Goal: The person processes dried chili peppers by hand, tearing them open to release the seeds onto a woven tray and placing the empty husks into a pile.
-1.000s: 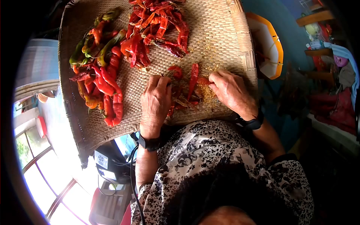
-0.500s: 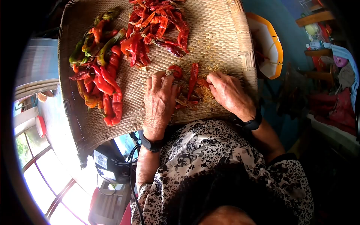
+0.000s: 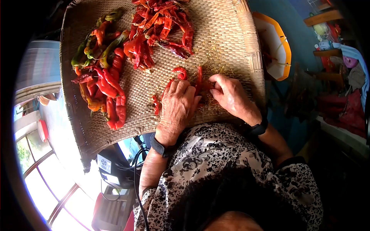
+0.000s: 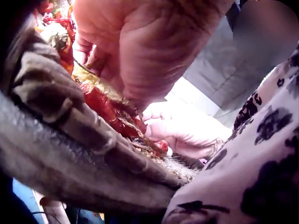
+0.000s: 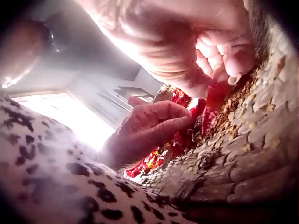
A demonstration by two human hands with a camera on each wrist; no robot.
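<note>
My left hand [image 3: 178,103] is over the woven tray [image 3: 216,34], fingers bent down among dried red chillies. In the right wrist view, the thumb and finger of the left hand [image 5: 152,130] pinch at a red chilli piece. Across from it, my right hand [image 3: 234,99] has its fingers curled; the right wrist view shows a translucent red chilli piece [image 5: 213,105] at its fingertips. A curled red chilli [image 3: 181,72] and a straight one [image 3: 199,77] lie just beyond the hands. Shrivelled chillies [image 4: 100,105] lie beneath the left palm.
Glossy red and green chillies [image 3: 110,82] lie at the tray's left, with a dried red heap [image 3: 162,27] at the top. Pale seeds [image 3: 221,69] are scattered at the right. A yellow-rimmed container [image 3: 283,57] stands beyond the tray's right edge.
My left hand has moved right, closer to the right hand, uncovering a small red piece at its left. The right hand has shifted slightly, and the straight chilli is now partly hidden.
</note>
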